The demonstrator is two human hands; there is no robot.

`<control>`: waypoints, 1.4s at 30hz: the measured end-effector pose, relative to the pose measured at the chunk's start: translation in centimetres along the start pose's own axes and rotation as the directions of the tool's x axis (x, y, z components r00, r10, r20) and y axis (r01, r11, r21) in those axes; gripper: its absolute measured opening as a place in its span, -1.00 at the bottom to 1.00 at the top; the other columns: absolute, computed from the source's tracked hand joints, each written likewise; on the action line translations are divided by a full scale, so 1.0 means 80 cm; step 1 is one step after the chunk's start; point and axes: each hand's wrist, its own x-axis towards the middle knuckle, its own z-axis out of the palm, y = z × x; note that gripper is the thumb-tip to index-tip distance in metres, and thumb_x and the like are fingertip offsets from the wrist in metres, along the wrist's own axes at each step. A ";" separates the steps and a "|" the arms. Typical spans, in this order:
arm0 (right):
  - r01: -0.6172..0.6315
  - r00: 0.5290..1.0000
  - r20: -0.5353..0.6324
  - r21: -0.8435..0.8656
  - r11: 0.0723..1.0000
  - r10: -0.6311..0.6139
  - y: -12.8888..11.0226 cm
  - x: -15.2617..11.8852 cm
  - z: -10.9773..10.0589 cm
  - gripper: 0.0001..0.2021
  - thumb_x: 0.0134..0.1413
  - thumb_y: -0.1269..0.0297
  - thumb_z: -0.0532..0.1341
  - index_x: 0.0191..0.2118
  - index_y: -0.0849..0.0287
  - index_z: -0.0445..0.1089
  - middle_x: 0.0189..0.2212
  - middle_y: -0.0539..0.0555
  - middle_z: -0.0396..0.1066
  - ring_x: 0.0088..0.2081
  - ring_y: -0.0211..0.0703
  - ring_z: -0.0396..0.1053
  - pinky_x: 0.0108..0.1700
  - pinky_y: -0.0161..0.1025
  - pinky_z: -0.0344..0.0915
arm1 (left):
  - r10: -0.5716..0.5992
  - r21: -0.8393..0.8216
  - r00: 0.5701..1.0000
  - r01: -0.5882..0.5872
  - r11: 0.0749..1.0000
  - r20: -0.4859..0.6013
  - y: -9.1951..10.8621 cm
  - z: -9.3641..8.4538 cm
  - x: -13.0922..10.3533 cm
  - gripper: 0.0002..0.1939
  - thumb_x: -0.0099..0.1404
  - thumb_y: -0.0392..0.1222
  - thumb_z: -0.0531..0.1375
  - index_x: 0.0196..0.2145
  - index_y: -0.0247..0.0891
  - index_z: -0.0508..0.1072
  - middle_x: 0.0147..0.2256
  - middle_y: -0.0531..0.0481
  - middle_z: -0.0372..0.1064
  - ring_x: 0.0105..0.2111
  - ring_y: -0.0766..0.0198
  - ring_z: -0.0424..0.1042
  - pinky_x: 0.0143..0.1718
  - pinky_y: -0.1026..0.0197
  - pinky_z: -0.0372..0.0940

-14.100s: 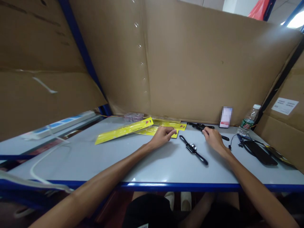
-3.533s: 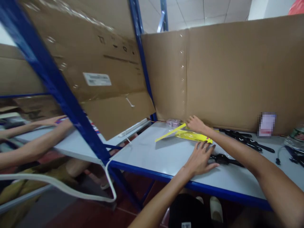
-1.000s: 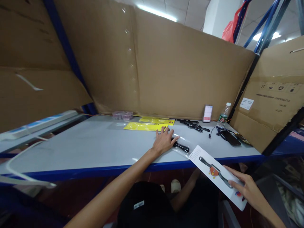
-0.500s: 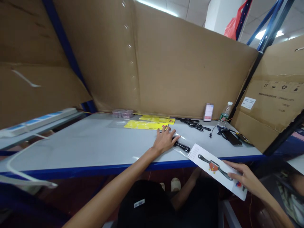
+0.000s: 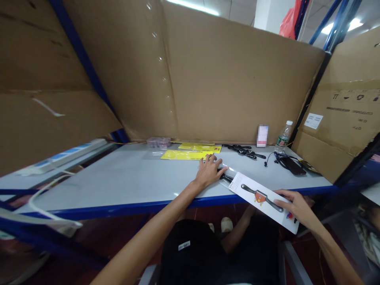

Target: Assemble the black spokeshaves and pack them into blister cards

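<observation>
My left hand (image 5: 208, 171) lies on the table with its fingers spread. It presses on a clear plastic bag (image 5: 230, 170) around a black-handled tool (image 5: 226, 177), whose middle is hidden beneath the palm. Between thumb and fingers, my right hand (image 5: 293, 204) grips a white backing card (image 5: 237, 183) by its right end. A black spokeshave with an orange centre is printed on it. The card's left end overlaps the tool's handle; whether it is inside the bag's mouth I cannot tell.
Yellow packaging cards (image 5: 187, 155) lie behind my left hand, beside a clear plastic box (image 5: 158, 142). Several black tools (image 5: 245, 151) are heaped further right. A propped phone (image 5: 262, 135), water bottle (image 5: 284, 136) and dark phone (image 5: 292, 165) with cables stand or lie at the right. Cardboard walls (image 5: 222, 79) enclose the table.
My right hand has brought the card leftward and up, so its left end now covers more of the black handle. My left hand stays on the bag. The view has shifted slightly.
</observation>
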 end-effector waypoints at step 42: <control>-0.007 0.999 -0.043 0.429 0.903 0.028 0.020 0.012 0.097 -0.43 -0.03 -0.33 0.27 -0.29 0.13 0.19 -0.64 -0.01 0.46 -0.74 -0.29 0.31 -0.72 -0.44 0.11 | -0.551 -0.182 0.835 0.543 0.820 0.009 -0.025 0.004 0.009 -0.50 0.46 0.21 0.00 0.02 -0.21 0.48 -0.09 -0.30 0.36 -0.02 -0.16 0.42 -0.12 0.00 0.30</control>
